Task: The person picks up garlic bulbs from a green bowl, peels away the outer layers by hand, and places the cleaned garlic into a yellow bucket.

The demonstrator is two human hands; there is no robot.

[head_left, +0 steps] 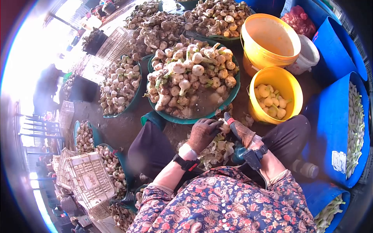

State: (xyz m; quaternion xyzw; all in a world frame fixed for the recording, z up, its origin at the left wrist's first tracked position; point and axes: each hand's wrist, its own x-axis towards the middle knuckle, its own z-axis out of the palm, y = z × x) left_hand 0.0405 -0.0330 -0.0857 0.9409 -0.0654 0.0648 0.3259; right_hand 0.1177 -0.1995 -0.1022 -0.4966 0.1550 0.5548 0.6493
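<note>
My left hand (204,134), in a brown, dirt-stained glove, is closed around a pale bulb (223,126) low between my knees. My right hand (243,133), gloved too, is closed right beside that bulb; a red band and a dark tip show at its fingers, and I cannot tell what it grips. Under both hands lies a heap of pale peelings (217,149). Just beyond is a green tub (182,119) heaped with unpeeled bulbs (190,70), some with green stem stubs, above murky water. To the right, a yellow bucket (297,93) holds smooth, yellowish peeled bulbs (271,101).
Behind the yellow bucket stand a larger yellow bucket (272,39) and a white bucket (307,54). Blue bins (330,128) line the right side, some holding pale stalks (353,128). More bulb tubs (120,85) and plastic crates (91,178) stand at the left.
</note>
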